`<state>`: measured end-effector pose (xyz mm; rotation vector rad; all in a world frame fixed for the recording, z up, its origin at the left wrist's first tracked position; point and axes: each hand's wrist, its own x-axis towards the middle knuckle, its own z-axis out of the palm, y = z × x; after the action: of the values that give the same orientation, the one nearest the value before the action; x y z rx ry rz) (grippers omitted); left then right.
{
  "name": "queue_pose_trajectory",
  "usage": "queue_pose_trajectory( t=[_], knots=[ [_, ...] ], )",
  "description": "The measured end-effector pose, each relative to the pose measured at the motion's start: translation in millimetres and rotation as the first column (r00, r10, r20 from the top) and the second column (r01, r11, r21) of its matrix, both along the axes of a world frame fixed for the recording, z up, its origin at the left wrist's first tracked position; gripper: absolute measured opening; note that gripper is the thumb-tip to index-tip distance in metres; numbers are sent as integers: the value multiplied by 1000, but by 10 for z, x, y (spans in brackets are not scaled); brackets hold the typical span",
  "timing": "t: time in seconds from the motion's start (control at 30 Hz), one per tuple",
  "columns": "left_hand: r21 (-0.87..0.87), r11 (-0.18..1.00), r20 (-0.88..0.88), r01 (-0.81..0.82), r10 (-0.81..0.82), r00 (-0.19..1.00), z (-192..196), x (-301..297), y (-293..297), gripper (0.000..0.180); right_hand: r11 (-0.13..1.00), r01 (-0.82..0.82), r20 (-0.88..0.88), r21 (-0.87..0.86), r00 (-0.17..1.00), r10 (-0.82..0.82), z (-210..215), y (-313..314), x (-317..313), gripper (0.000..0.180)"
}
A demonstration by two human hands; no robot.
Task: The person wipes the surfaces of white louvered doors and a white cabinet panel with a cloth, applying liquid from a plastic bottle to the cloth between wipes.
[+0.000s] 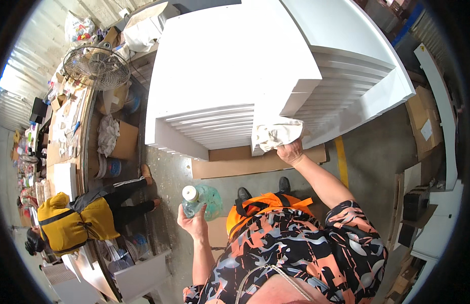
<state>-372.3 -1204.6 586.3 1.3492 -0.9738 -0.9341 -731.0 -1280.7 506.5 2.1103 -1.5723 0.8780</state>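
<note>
A round metal fan (96, 67) stands at the upper left of a workshop, the landmark for what surrounds it. Just below the fan, a long tabletop (63, 137) strewn with papers and small items runs down the left side. Right of the fan, open cardboard boxes (124, 141) sit on the concrete floor (169, 172), one holding crumpled white wrapping. Well below the fan, a co-worker in a yellow top (73, 223) bends over beside the tabletop. Far right of the fan, a yellow floor stripe (341, 161) runs past flattened cartons (423, 124) and white boards (437, 96) leaning against the wall.
</note>
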Motion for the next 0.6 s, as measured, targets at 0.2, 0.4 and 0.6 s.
queue_pose_trajectory(
  t=[0.2, 0.4, 0.6],
  knots=[
    [76, 995, -30, 71, -69, 997, -132, 40, -97, 32, 938, 17, -131, -347, 989, -66, 981, -325, -36, 41],
    [-41, 985, -96, 166, -169, 981, 3, -332, -230, 34, 997, 77, -24, -11, 997, -77, -74, 193, -114, 32],
    [-22, 911, 271, 412, -391, 880, -81, -612, -278, 27, 856, -349, 763, 382, -403, -505, -304, 838, 18, 32]
  ],
)
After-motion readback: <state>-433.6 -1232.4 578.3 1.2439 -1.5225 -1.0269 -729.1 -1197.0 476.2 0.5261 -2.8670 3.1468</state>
